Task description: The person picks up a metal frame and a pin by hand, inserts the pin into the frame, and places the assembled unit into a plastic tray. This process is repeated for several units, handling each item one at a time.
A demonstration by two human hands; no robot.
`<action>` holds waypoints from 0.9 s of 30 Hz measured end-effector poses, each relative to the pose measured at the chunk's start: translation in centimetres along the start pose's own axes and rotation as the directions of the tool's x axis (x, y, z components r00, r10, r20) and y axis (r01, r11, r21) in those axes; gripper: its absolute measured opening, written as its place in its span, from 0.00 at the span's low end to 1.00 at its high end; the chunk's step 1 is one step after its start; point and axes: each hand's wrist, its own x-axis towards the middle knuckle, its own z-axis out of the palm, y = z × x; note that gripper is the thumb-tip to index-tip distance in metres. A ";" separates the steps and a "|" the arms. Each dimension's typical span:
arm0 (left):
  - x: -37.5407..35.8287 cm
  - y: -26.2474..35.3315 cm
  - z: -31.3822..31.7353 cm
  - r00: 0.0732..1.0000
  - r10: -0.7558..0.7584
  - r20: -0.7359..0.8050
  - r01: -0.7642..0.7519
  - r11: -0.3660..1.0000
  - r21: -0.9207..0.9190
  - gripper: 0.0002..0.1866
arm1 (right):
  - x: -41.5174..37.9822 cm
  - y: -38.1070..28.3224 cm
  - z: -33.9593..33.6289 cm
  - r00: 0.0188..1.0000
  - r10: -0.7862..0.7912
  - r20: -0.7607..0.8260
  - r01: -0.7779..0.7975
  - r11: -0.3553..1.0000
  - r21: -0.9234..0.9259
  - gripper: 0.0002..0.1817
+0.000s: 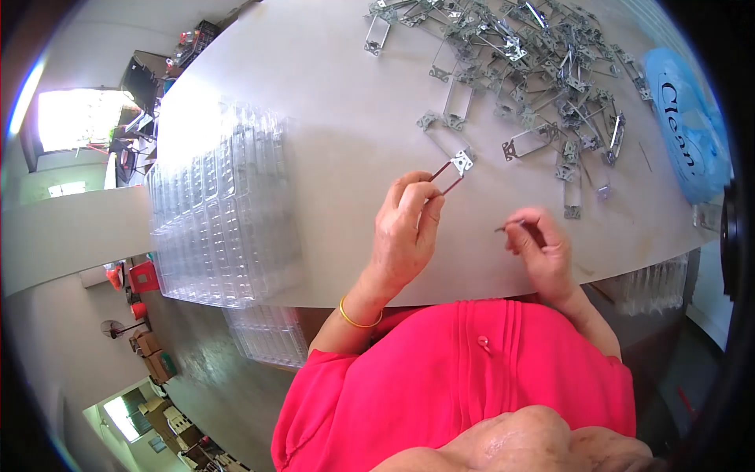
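Metal bracket [454,168] pinched at left hand [405,236] fingers [425,198], protruding above.

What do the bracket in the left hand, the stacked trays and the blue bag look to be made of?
Bracket: likely stamped sheet metal, dull grey with a flat punched end plate. Stacked trays: thin clear plastic, glossy, moulded pockets showing through. Blue bag: seemingly soft plastic film, wrinkled and printed.

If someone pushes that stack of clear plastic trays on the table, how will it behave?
The stack of clear plastic trays looks thin-walled, so probably light and flexible. It overhangs the table edge, so a push could tip it off. The glossy layers may slide apart.
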 end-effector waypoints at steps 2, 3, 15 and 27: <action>-0.8 -0.3 0.0 0.993 0.110 -0.041 -0.108 0.992 0.060 0.07 | 1.3 -1.0 0.8 0.997 -0.071 -0.040 0.075 0.993 0.093 0.05; -1.2 -0.5 0.1 0.993 0.107 -0.043 -0.105 0.993 0.047 0.07 | 2.0 -1.4 1.1 0.986 -0.144 -0.084 0.158 0.968 0.193 0.06; -2.3 -2.9 -1.1 0.943 0.307 -0.125 -0.293 0.949 0.117 0.16 | 6.9 -3.3 6.3 1.000 0.023 0.007 -0.024 0.997 0.069 0.05; -2.3 -3.9 -3.2 0.914 -0.339 0.223 0.387 0.566 -0.728 0.15 | 8.1 -4.0 7.1 0.994 -0.033 0.103 0.036 0.999 -0.027 0.05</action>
